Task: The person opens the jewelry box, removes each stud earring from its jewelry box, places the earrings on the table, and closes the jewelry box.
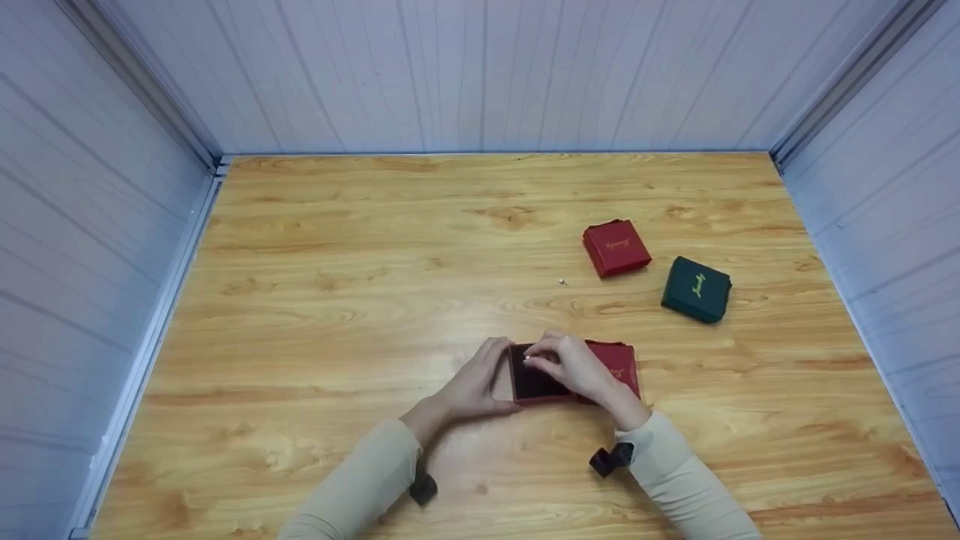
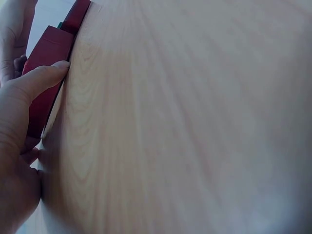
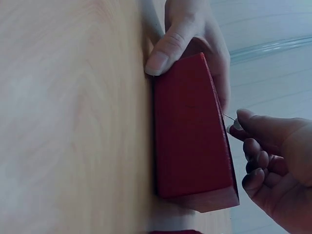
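My left hand (image 1: 476, 382) grips the left end of an open red jewelry box (image 1: 534, 384) with a dark lining, thumb on the near side and fingers on the far side. In the left wrist view its thumb lies along the box wall (image 2: 51, 46). Over the lining, my right hand (image 1: 574, 365) pinches a small stud earring (image 3: 238, 125) between thumb and forefinger, its thin pin pointing at the box's open top. A red lid (image 1: 621, 366) with gold lettering lies right of the box, partly behind my right wrist. Another stud earring (image 1: 562, 282) rests on the wooden table farther back.
A closed red jewelry box (image 1: 617, 247) sits at the back right, with a dark green one (image 1: 697, 289) to its right. Pale panel walls (image 1: 480, 75) border the wooden table (image 1: 337, 247) at the back and both sides.
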Demonstrator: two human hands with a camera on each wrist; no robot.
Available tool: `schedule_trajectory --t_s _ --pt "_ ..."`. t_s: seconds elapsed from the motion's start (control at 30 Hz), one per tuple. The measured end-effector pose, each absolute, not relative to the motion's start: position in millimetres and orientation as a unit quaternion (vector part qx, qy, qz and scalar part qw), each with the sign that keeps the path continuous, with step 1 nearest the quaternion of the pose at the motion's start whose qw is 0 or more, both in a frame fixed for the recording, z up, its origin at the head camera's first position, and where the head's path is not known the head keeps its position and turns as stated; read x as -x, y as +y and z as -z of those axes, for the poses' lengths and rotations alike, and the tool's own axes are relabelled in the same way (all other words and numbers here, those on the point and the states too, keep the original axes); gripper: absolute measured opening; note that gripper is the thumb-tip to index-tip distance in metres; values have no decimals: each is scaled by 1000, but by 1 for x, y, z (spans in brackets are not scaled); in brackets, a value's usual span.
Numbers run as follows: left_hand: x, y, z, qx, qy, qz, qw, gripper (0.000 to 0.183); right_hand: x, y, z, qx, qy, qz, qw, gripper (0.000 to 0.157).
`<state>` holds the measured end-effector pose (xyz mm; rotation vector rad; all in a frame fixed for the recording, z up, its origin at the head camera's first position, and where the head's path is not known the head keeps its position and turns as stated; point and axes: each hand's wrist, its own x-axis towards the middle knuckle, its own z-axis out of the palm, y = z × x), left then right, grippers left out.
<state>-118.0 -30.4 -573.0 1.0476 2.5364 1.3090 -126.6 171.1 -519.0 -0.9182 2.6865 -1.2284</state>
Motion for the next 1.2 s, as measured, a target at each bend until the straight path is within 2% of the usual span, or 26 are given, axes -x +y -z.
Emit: schedule_trajectory --t_s 0.43,0.97,1.2 --pt "119 -31 572 -353 830 -431 37 85 137 170 505 299 874 382 29 13" --pt "118 -30 572 -361 828 -427 34 87 155 178 488 296 877 378 -4 11" --pt "118 -30 572 -362 831 -422 24 88 168 179 484 289 872 394 9 11"
